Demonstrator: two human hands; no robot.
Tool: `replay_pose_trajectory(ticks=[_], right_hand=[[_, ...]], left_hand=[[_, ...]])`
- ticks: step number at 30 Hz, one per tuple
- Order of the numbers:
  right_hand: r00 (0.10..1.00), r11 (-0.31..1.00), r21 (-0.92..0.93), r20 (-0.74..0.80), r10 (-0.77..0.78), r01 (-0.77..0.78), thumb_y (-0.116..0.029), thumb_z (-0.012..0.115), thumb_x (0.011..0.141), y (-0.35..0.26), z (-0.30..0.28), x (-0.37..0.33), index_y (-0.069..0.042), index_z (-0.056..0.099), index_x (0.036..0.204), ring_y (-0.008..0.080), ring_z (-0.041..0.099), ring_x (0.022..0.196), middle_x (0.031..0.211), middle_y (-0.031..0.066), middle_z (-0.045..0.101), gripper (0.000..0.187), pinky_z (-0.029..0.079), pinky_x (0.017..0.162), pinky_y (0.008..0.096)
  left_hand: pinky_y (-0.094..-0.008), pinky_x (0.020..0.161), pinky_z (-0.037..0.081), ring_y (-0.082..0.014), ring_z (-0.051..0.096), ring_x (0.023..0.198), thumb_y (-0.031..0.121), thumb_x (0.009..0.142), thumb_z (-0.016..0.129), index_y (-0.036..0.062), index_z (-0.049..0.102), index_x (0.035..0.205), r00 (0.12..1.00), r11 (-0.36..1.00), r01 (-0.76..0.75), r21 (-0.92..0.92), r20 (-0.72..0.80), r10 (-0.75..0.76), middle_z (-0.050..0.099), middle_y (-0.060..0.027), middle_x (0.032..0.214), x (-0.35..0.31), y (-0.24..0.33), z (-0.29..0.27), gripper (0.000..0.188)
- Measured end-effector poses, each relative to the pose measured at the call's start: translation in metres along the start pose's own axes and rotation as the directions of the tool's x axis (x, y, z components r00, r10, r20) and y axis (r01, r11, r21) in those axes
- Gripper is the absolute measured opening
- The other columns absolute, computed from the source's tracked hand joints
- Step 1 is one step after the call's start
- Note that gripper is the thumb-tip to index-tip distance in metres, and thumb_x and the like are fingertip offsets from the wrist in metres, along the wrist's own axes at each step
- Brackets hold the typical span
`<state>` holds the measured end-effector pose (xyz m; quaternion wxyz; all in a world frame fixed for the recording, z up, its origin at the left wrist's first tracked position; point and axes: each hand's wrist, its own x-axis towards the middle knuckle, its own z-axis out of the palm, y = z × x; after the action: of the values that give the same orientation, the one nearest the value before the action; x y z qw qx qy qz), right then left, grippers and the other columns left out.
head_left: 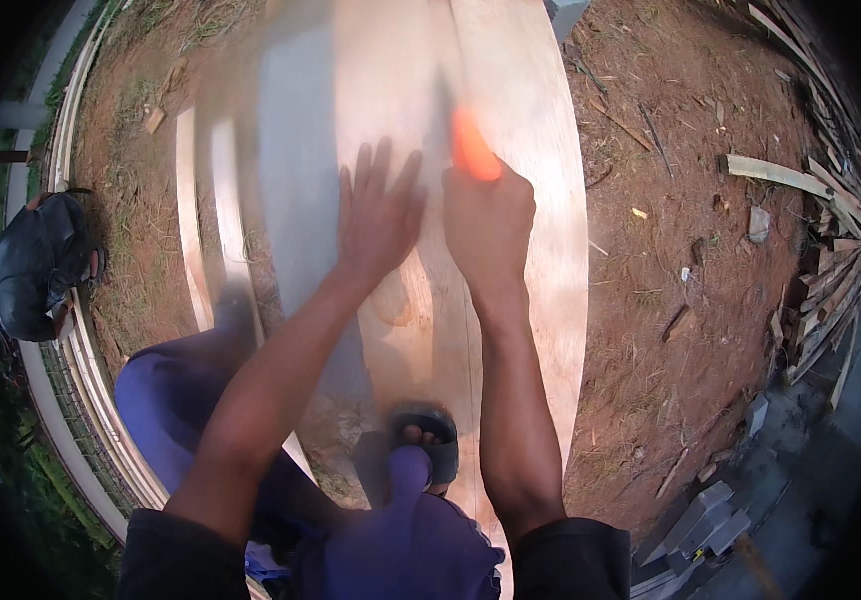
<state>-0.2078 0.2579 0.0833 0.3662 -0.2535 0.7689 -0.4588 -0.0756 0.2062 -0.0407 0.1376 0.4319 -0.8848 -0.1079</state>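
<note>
Left hand (380,215) lies flat on the board (540,300), grasping nothing, its fingers somewhat spread and pointing away from the body. For steady work that palm should press down firmly and keep to the side of the tool's path. Nearer the body, a sandalled foot (440,462) appears to stand on the board too, which would help pin it; weight is best kept even there, toes well back. Further right, the right hand (490,225) is clenched round the orange handle of the tool (472,150), likely a saw, whose dark blade is blurred. Long, even strokes with wrist and forearm in line should serve best, kept parallel to the thin dark line (469,345) along the board; whether that is a mark, a cut or a joint, I cannot tell.

The board stretches lengthwise beneath both hands, straight ahead. At its left runs a bluish-grey strip (295,150), too blurred to say whether it is a separate piece. The board's left part is tan, with a brownish patch (397,303) in the grain; rightward it turns paler, almost cream, and ends in a smooth edge beside reddish ground (670,380).
</note>
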Motion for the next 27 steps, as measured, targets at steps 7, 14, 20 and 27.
replay_pose_trajectory(ticks=[7, 14, 20, 27], right_hand=[[0.994, 0.995, -0.071, 0.080, 0.080, -0.075, 0.012, 0.051, 0.078, 0.053, -0.075, -0.207, 0.012, 0.053, 0.139, 0.0153, 0.074, 0.082, 0.116, 0.0236, 0.073, 0.061, 0.057, 0.075, 0.0267], [0.999, 0.999, 0.012, 0.028, -0.045, 0.045, -0.004, 0.061, 0.087, 0.003, 0.003, -0.001, 0.006, 0.065, 0.107, 0.0092, 0.056, 0.062, 0.065, 0.0127, 0.061, 0.023, 0.047, 0.057, 0.0335], [0.998, 0.999, 0.030, 0.052, -0.019, 0.017, 0.010, 0.058, 0.079, 0.062, -0.051, -0.172, 0.012, 0.054, 0.139, 0.0137, 0.072, 0.085, 0.107, 0.0204, 0.074, 0.059, 0.056, 0.074, 0.0256], [0.997, 0.996, 0.026, 0.005, -0.080, 0.080, -0.003, 0.062, 0.086, 0.044, -0.001, -0.052, 0.007, 0.058, 0.136, 0.0148, 0.064, 0.065, 0.075, 0.0173, 0.068, 0.051, 0.052, 0.064, 0.0310]], left_hand=[[-0.0637, 0.119, 0.019, -0.0455, 0.026, 0.150, 0.035, 0.103, 0.052, 0.0147, 0.054, 0.148, 1.000, 0.999, 0.022, 0.033, 0.005, -0.022, 0.036, -0.0247, 0.159, -0.010, -0.018, 0.004, 0.049], [-0.0639, 0.117, 0.025, -0.0452, 0.032, 0.147, 0.033, 0.101, 0.056, 0.0150, 0.054, 0.146, 0.998, 0.998, -0.039, 0.039, -0.049, 0.041, 0.040, -0.0229, 0.156, 0.007, -0.002, 0.002, 0.049], [-0.0639, 0.118, 0.021, -0.0447, 0.028, 0.149, 0.034, 0.102, 0.053, 0.0152, 0.055, 0.146, 0.999, 0.999, 0.009, 0.036, -0.036, -0.008, 0.038, -0.0240, 0.157, -0.010, -0.019, 0.005, 0.048], [-0.0641, 0.117, 0.023, -0.0453, 0.031, 0.147, 0.033, 0.101, 0.056, 0.0158, 0.052, 0.148, 1.000, 0.996, -0.021, 0.088, 0.002, 0.021, 0.038, -0.0232, 0.157, -0.005, -0.011, -0.001, 0.050]])
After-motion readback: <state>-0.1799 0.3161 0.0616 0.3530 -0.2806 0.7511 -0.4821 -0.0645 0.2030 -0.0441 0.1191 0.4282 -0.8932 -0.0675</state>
